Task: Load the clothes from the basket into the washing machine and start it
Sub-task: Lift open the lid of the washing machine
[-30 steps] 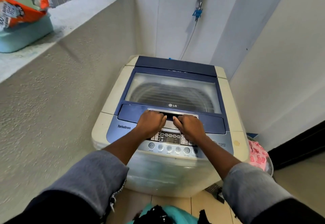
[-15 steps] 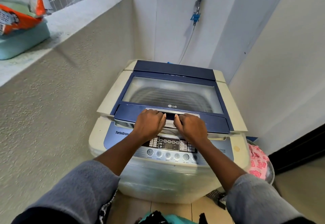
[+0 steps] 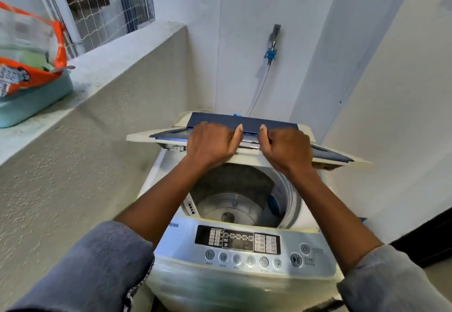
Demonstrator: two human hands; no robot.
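The left grip and right grip are clutching the front edge of the lid side by side, thumbs lying along it, and are holding it raised over the washer, whose steel drum is showing below, behind the panel.
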